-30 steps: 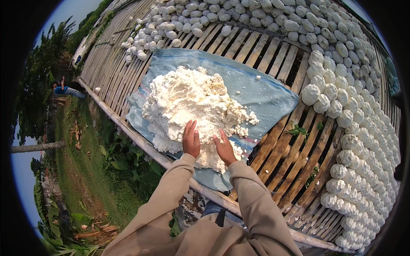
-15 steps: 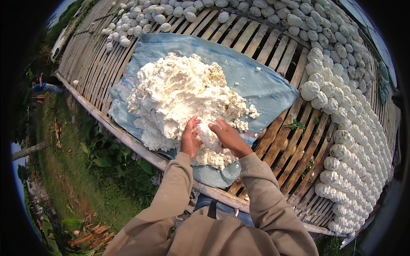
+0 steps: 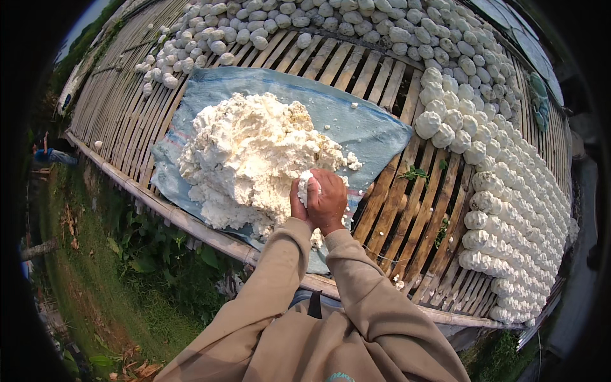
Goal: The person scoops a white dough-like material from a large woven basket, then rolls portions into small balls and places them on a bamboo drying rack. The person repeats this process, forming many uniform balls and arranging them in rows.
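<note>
A lump of white crumbly dough point(image 3: 305, 181) is squeezed between my two hands, mostly hidden by the fingers. My right hand point(image 3: 329, 198) wraps over it from the right, fingers closed. Against its other side presses my left hand point(image 3: 298, 207), partly covered by the right one. Both are just above the near right edge of a big heap of the same white dough point(image 3: 245, 162). The heap rests on a blue woven sack sheet point(image 3: 372, 124), with loose crumbs scattered on it.
Slatted bamboo platform point(image 3: 398, 210) lies beneath, its near edge a bamboo pole point(image 3: 191, 224). Rows of moist white lumps point(image 3: 509, 223) cover the right side. Rounder, drier balls point(image 3: 254, 25) lie along the back. Green leaves point(image 3: 414, 172) sit on the slats. Grass point(image 3: 127, 286) grows below left.
My hands were cupped apart around the lump; now they are pressed together on it, the right over the left. They have shifted toward the heap's right side. The whole view has turned slightly.
</note>
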Motion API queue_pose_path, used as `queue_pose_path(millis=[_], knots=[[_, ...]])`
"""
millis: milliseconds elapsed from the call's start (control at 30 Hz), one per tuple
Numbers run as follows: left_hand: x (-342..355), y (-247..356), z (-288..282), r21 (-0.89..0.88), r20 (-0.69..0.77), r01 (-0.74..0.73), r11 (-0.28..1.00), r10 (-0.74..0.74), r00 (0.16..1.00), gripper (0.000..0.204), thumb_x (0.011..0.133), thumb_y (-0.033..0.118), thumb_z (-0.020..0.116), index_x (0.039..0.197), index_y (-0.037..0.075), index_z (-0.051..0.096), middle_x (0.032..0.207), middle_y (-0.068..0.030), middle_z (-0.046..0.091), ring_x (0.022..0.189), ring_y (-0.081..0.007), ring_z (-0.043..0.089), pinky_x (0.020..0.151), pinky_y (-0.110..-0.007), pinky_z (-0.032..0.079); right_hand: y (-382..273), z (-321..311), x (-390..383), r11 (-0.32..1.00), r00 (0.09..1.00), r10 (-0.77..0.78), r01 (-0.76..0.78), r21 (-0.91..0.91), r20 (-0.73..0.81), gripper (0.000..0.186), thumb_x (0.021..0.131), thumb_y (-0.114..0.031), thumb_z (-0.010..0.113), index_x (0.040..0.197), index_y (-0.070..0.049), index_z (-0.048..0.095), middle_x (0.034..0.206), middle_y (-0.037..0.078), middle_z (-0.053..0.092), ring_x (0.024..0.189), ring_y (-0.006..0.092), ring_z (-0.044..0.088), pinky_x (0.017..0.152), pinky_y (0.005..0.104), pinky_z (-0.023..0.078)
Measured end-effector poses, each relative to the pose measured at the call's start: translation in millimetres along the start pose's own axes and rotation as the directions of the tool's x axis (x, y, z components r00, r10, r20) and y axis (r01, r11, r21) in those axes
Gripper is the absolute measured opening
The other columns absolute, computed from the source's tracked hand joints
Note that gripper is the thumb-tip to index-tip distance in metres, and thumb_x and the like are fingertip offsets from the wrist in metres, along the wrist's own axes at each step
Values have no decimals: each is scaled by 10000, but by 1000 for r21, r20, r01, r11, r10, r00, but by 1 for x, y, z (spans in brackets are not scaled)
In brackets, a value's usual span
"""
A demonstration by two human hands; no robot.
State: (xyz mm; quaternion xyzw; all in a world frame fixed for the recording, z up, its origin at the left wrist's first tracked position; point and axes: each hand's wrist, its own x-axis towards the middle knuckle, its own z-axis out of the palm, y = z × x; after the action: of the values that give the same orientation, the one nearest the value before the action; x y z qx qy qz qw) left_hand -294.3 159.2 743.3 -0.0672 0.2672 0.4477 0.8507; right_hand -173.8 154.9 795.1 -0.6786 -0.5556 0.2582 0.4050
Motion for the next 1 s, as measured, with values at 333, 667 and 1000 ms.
queue_pose_path(millis=[333,667,1000], knots=[[6,-109,21,215,-11,242,946,-245,969,727,973,739,468,1390,155,582,1341,-83,650,1255,-307,615,1024,-533,511,53,-104,-62,946,934,-121,6,-324,-337,354,1038,-364,564,1247,-108,691,1366,181,617,1204,395,596,1020,481,472],[15,-280,50,317,99,351,881,-399,912,705,995,673,503,1421,115,560,1381,-138,637,1241,-313,633,1082,-463,515,115,-272,-150,938,672,3,-259,-232,-740,428,1062,-402,501,1318,-95,655,1444,205,544,1305,381,550,1073,498,424],[-10,-476,83,682,31,448,578,-634,772,694,1006,683,466,1345,91,594,1354,-142,663,1216,-312,654,1049,-478,533,188,-386,-250,884,574,153,-443,-148,-804,508,1035,-428,539,1378,-62,616,1386,192,594,1293,388,558,1092,506,414]])
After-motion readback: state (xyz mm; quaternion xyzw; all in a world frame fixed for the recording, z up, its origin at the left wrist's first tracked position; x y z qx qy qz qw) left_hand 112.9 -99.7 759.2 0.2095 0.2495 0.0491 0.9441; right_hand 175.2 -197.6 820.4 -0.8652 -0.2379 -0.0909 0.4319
